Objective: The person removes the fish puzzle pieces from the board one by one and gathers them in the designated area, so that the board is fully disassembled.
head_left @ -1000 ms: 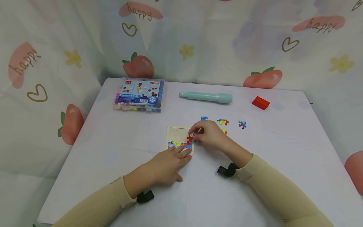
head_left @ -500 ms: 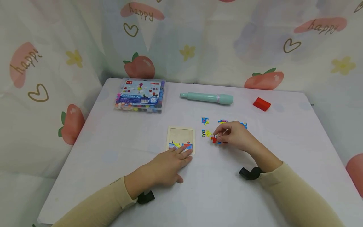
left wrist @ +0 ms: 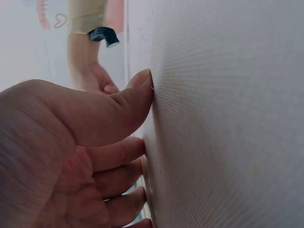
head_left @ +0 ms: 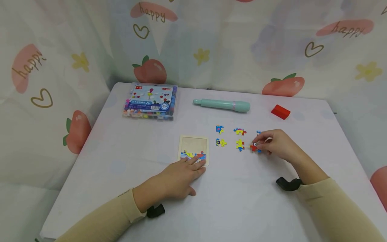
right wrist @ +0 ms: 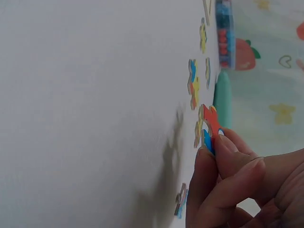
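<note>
My right hand pinches a red and blue puzzle piece between thumb and fingers, held just above the table at the right end of the loose pieces. My left hand lies with its fingers spread over the lower edge of a wooden puzzle tray. In the tray's bottom row, fitted pieces in blue, yellow and red show partly past the fingertips. Loose pieces lie between the hands: a blue and yellow one, a yellow one with red, and others below them.
At the back left stands a clear plastic box of colored beads with a printed label. A mint-green cylinder lies at the back middle, and a red block sits to its right. A patterned curtain hangs behind the white table.
My right hand has moved from the tray's right edge rightward past the loose pieces, carrying the red and blue puzzle piece. My left hand has stayed on the tray.
</note>
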The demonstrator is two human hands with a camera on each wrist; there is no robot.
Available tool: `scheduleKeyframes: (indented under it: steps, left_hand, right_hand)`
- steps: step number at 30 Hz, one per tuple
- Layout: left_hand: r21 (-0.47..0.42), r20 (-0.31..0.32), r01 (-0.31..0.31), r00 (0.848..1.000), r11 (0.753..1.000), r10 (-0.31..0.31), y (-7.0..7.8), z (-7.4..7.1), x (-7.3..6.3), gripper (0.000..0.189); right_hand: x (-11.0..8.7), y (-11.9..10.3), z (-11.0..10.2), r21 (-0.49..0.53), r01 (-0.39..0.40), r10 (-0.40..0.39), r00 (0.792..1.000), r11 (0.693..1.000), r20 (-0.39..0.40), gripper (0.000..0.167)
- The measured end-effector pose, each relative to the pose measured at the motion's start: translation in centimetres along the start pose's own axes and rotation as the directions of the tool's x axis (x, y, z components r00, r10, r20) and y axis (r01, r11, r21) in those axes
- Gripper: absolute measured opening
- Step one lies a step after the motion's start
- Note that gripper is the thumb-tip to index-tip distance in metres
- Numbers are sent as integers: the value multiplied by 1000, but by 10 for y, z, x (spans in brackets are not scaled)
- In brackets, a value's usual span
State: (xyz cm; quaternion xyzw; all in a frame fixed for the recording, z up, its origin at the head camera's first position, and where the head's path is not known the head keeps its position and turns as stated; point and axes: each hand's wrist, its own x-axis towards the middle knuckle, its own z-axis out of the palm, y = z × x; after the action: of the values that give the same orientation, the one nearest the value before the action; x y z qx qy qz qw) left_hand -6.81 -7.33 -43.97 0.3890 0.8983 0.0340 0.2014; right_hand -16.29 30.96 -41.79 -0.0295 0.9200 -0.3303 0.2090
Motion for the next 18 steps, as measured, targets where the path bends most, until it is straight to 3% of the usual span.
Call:
scheduleKeyframes:
  steps: [12, 18]
  left_hand:
    - [-6, -4, 0, 1000, 1000, 0, 0, 1, 1, 82]
    - [0, -5, 6, 1000, 1000, -6, 0, 1, 1, 82]
  right_hand:
    - [1, 21, -11, -60, -13, 14, 1000, 998, 13, 24]
    - [4, 24, -8, -99, -19, 16, 1000, 995, -27, 22]
